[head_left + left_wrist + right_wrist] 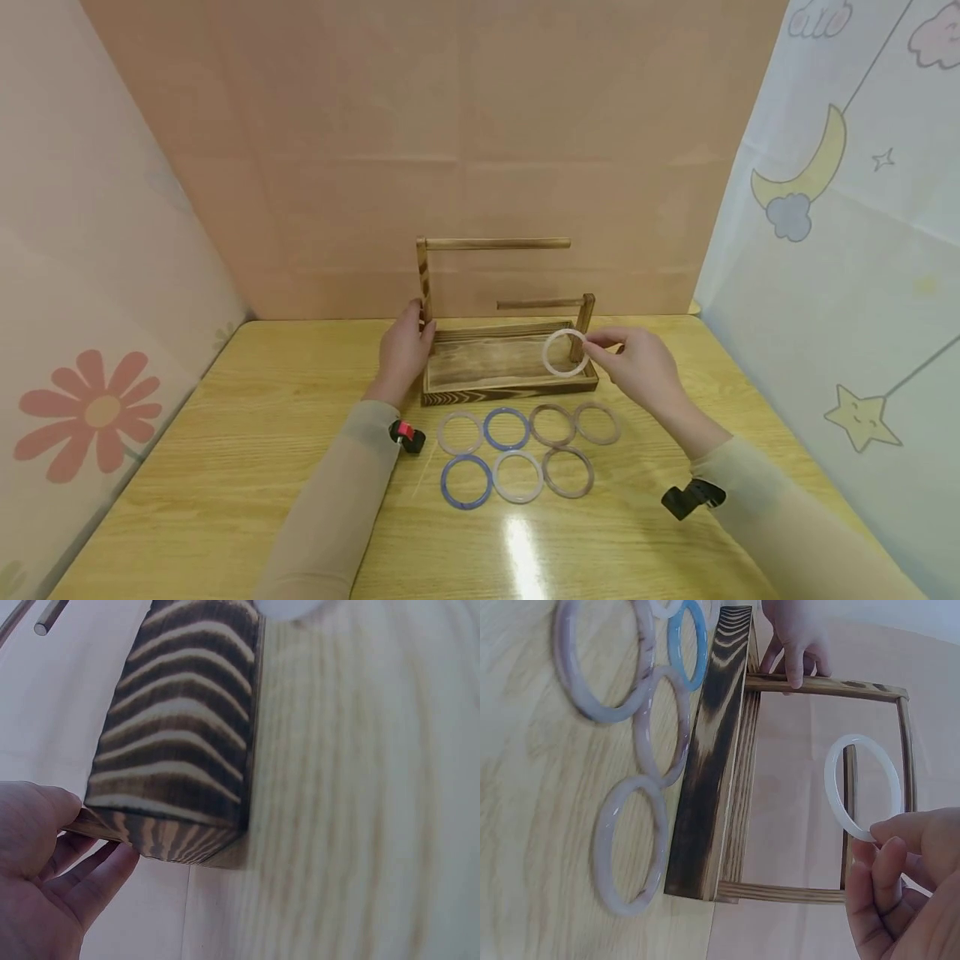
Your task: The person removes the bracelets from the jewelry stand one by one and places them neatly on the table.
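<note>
My left hand (405, 348) grips the left post (424, 279) of a dark-grained wooden bangle stand (510, 392), low down near its tray base; the left wrist view shows the thumb and fingers around the wood. A white bangle (545, 354) is pinched between the thumb and fingertips of my right hand (637, 367). It is held up in front of the short right post (587, 310), overlapping it in the head view. In the right wrist view the bangle (830, 780) hangs near the free end of the lower bar (850, 765), not around it.
Several bangles lie in two rows before the stand, among them a blue bangle (467, 506), a white bangle (517, 501) and a brownish bangle (568, 496). The stand's upper bar (498, 244) reaches rightward from the tall post. A cloth backdrop (337, 167) hangs behind the table.
</note>
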### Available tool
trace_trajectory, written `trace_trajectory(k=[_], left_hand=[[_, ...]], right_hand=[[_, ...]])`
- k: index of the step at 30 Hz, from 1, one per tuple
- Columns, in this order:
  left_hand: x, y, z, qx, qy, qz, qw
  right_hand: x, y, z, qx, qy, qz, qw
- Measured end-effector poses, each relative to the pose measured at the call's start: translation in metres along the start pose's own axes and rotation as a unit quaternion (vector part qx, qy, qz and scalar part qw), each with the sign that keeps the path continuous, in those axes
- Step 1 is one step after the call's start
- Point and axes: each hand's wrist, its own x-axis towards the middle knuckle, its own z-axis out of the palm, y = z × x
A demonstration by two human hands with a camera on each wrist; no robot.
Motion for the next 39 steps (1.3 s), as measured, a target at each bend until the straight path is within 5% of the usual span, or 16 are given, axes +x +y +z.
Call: trace_trajectory(k=[21, 39], left_hand=[[0.002, -0.002, 0.002, 0.000, 0.001, -0.002, 1.0000], [0.003, -0.003, 0.003, 0.004, 0.007, -0.001, 1.0000]], right_hand=[[-0.031, 0.030, -0.020, -0.035, -0.069, 0.030, 0.9966], [-0.053, 0.055, -0.029, -0.027, -0.163, 0.068, 0.9839]])
